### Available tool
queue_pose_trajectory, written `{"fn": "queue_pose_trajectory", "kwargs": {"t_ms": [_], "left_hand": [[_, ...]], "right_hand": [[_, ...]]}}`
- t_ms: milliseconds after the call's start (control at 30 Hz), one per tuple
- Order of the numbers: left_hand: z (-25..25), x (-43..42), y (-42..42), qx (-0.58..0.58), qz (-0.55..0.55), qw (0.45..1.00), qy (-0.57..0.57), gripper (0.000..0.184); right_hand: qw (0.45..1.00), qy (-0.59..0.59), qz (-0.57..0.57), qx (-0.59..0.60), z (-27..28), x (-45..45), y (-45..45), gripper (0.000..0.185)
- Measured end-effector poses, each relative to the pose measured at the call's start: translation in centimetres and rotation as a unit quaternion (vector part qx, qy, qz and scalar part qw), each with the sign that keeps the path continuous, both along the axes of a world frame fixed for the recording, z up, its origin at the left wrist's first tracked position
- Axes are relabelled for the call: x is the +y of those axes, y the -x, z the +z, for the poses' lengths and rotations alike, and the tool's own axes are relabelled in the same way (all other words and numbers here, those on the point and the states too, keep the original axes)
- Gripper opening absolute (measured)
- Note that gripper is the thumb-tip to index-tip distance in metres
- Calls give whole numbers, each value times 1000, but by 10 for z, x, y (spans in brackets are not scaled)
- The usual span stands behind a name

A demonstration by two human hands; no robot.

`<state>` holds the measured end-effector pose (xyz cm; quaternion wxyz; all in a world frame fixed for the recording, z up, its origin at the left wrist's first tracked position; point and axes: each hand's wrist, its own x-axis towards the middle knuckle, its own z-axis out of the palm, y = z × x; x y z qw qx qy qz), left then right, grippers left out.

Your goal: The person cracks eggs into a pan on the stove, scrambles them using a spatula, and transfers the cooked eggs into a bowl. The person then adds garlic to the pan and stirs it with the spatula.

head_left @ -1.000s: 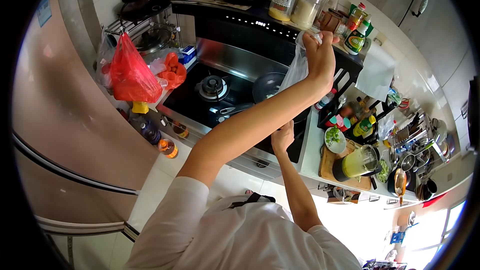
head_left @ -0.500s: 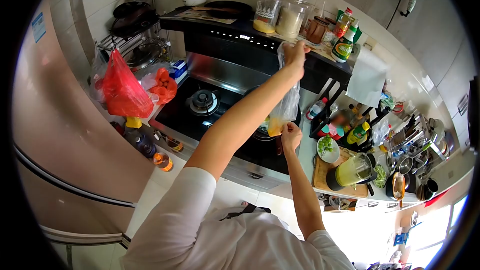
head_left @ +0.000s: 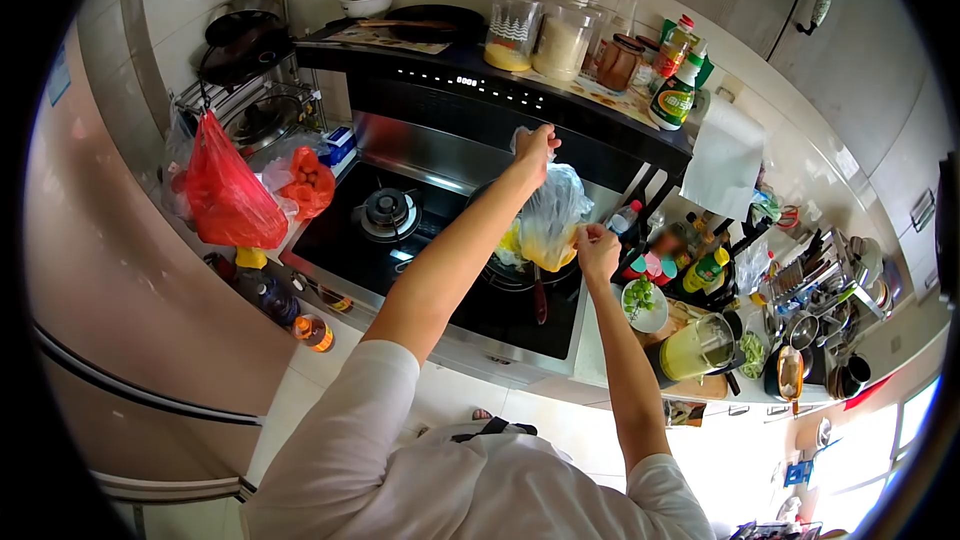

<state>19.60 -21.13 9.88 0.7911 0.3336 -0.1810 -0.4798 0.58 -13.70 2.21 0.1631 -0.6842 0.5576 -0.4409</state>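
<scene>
My left hand (head_left: 535, 148) is closed around the gathered top of a clear plastic bag (head_left: 556, 202), at the height of the range hood's lower edge. Yellow contents sit in the bag's bottom. At the bag's lower right, the fingers of my right hand (head_left: 598, 248) pinch its corner. Directly under the bag is a frying pan on the right burner, its dark red handle (head_left: 541, 300) pointing toward me. Something yellow and whitish (head_left: 508, 248) shows in the pan, partly hidden by the bag and my left forearm.
A left burner (head_left: 388, 212) stands beside the pan. Red plastic bags (head_left: 230, 185) hang at the left. Jars and bottles (head_left: 562, 40) line the range hood. On the right counter are a plate of chopped greens (head_left: 645, 306), a blender jug (head_left: 697, 347) and seasoning bottles (head_left: 707, 270).
My left hand has come down and to the left. The bag, stretched long before, now hangs shorter and wider over the pan. My right hand still pinches near its bottom.
</scene>
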Motion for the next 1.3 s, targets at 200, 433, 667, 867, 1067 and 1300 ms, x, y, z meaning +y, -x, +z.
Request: {"fn": "queue_pose_trajectory", "kwargs": {"t_ms": [200,433,667,867,1067,1300], "left_hand": [[-9,0,-18,2,-39,999,21,22],[-14,29,-46,2,-60,998,13,24],[-36,71,-56,-367,-160,916,12,73],[-93,49,-34,-571,-51,819,-6,98],[-99,50,-29,-562,25,821,-97,25],[-114,31,-45,-468,-8,864,-187,22]], "right_hand": [[999,3,28,18,30,-18,-9,29],[996,14,84,23,68,-45,-31,29],[985,-104,134,-40,96,-64,-64,29],[983,-115,145,-16,106,-68,-94,25],[976,-122,176,-46,88,-70,-71,24],[976,-37,205,62,-7,-59,5,33]]}}
